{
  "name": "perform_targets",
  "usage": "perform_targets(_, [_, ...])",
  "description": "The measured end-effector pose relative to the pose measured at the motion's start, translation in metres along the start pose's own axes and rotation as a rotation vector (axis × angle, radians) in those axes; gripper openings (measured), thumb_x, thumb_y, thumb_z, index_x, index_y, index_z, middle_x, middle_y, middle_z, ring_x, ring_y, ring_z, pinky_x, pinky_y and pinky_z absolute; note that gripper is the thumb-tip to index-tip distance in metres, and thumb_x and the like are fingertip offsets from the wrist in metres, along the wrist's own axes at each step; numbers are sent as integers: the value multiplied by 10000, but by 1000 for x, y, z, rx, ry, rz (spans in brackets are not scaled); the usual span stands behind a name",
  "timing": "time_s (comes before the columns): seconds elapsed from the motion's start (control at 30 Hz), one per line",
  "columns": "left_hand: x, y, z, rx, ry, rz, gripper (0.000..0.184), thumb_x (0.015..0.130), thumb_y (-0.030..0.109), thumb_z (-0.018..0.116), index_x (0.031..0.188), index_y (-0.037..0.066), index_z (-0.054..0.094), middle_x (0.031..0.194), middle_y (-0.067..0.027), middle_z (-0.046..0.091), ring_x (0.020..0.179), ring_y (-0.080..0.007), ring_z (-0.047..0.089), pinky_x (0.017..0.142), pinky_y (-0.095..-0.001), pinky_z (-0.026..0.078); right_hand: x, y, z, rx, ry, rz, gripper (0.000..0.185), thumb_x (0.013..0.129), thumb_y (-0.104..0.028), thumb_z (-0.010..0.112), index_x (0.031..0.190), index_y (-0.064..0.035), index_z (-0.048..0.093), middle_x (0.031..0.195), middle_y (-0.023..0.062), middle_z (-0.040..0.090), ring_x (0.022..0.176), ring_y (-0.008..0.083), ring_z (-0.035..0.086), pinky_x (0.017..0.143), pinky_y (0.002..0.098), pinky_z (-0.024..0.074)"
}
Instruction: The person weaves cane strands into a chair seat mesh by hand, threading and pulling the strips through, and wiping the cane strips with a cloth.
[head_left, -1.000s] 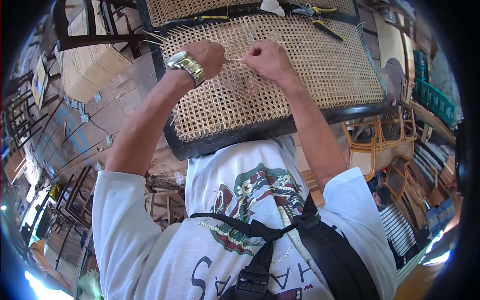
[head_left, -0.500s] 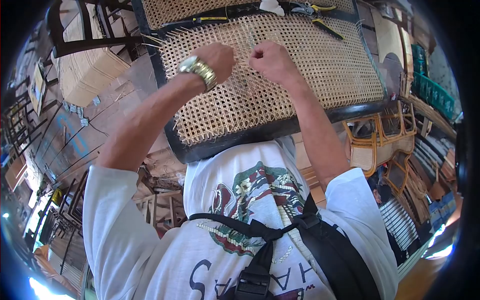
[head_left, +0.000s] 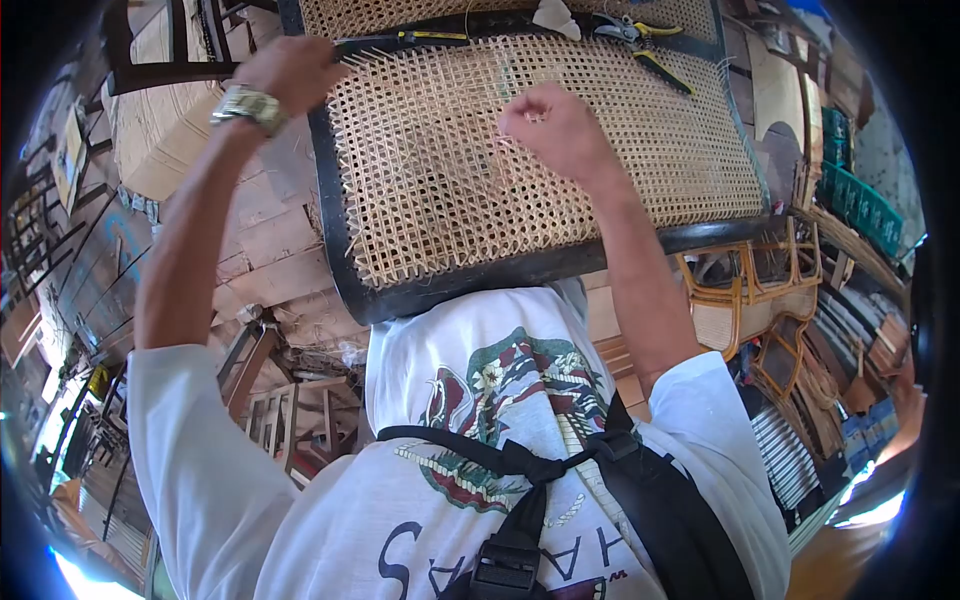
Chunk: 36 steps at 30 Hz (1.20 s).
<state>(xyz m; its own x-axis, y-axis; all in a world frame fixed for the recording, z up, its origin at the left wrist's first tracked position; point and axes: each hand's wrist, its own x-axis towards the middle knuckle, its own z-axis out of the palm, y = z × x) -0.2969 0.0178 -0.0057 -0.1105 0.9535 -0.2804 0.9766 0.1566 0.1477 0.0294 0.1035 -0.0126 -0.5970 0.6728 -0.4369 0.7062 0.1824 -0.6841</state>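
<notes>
A woven cane panel [head_left: 440, 190] in a black frame [head_left: 340, 245] lies in front of me, openwork with loose strand ends along its left edge. My left hand [head_left: 288, 75], with a gold watch [head_left: 248, 108] on the wrist, is closed over the panel's upper left edge. Whatever its fingers grip is hidden. Above the middle of the weave, my right hand [head_left: 558, 132] is closed in a pinch, thumb and forefinger together. Anything between them is too fine to make out.
On the frame's far bar lie a yellow-and-black slim tool [head_left: 432, 37], a white scrap [head_left: 556, 18] and yellow-handled pliers [head_left: 622, 28]. Another yellow-and-black handle [head_left: 662, 72] rests on the cane. A cardboard box [head_left: 165, 140] stands left; rattan chairs [head_left: 745, 290] and a green crate [head_left: 865, 200] are right.
My left hand has swung out to the left, from beside the right hand to the panel's edge. The right hand stays over the middle of the weave, nearly in place.
</notes>
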Motion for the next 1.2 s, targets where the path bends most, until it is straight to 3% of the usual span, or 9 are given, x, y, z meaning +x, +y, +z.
perform_targets(0.13, [1,1,-50,-196,-53,105,408,942,461,679,875,59,698,653,-51,656,544,-131,623,503,-299,473,23,-43,12,595,-16,-218,473,949,-475,671,1183,-65,702,1037,76,717,962,204,681,978,361,497])
perform_targets(0.2, [0,23,-59,-559,-165,105,391,948,436,694,854,56,689,608,-7,610,500,-60,561,461,-240,420,26,-45,12,686,-116,-248,495,932,-504,680,1170,-71,712,1039,65,721,960,195,679,961,351,501])
perform_targets(0.3, [3,44,-34,-604,-50,133,404,959,456,676,848,67,685,588,14,569,495,-53,538,464,-232,414,26,-27,9,706,-196,-268,436,914,-469,714,1081,-69,752,982,47,749,901,163,689,861,316,529])
perform_targets(0.37, [3,57,0,-553,-157,43,383,994,423,623,930,53,697,626,-19,624,499,-89,587,478,-264,461,23,-1,12,155,18,-35,340,903,-395,715,992,-73,774,913,72,758,836,165,702,796,322,548])
perform_targets(0.53, [2,94,40,-309,-323,89,337,988,368,579,1004,49,686,834,-163,714,772,-319,707,718,-454,546,15,4,17,75,45,46,285,836,-339,715,947,-84,777,844,102,753,773,199,718,753,344,563])
perform_targets(0.77, [13,109,44,-78,-297,237,293,957,343,620,966,64,707,876,-163,719,832,-353,702,757,-477,548,11,2,21,17,115,78,227,825,-265,677,883,-60,754,818,135,744,771,255,728,757,372,574])
perform_targets(0.8, [13,119,25,-2,-334,238,225,918,165,594,1038,51,747,980,-185,746,919,-317,739,761,-437,596,10,2,20,16,118,78,227,825,-265,677,883,-60,754,818,135,744,771,255,728,757,372,574])
perform_targets(0.97, [20,133,26,67,-294,259,219,916,134,576,998,25,748,975,-214,741,889,-330,746,712,-450,604,7,3,22,-11,152,46,209,835,-254,666,854,-57,733,819,151,736,771,303,720,758,394,573])
perform_targets(1.2, [-1,118,55,-318,-267,-9,427,988,410,585,864,17,696,793,-168,717,730,-293,719,665,-395,559,7,-7,41,-120,122,54,168,815,-260,708,842,-97,738,902,133,724,875,304,701,817,420,549])
